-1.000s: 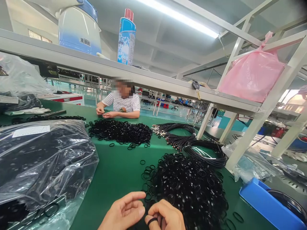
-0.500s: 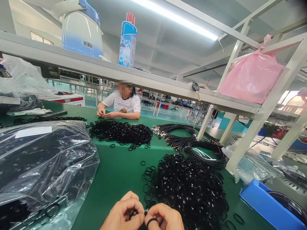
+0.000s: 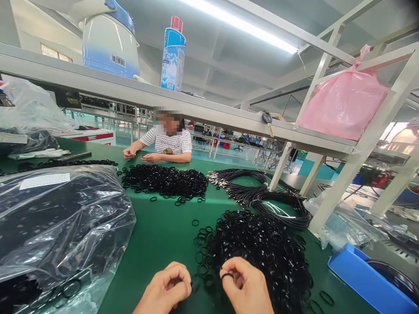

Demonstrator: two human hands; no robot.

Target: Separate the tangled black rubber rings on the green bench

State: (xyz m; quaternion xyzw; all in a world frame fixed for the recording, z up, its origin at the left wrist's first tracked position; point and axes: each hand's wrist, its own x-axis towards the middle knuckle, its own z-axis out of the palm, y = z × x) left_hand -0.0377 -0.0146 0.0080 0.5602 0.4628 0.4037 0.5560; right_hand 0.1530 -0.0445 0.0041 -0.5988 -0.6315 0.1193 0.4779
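Both my hands have drawn apart since half a second ago, when their fingertips met over one spot. My right grip (image 3: 245, 288) has gone right and a little farther out, and it pinches a ring (image 3: 227, 275) between thumb and forefinger. My left grip (image 3: 165, 290) is curled closed at the near edge of the bench (image 3: 163, 231); I cannot tell whether anything is inside it.

That ring is small, thin, black and round, held upright at my fingertips, just above the near left edge of the big pile of rings (image 3: 262, 248). All of the pile is the same black loops, heaped loosely, with strays scattered on the green surface around it.

On the near left lies a clear plastic bag (image 3: 59, 218), bulging with dark contents and bearing a white label; a few rings show through at its near end. On the near right sits a blue tray (image 3: 360, 279) with a black round thing in it, cut off by the picture's edge. Beyond it lies a crumpled clear bag (image 3: 343, 224), contents unclear. Up on the right a pink bag (image 3: 343, 102) hangs from the frame, its contents hidden.

Across the bench a person (image 3: 170, 141) in a striped shirt sits behind a second pile (image 3: 165, 179).
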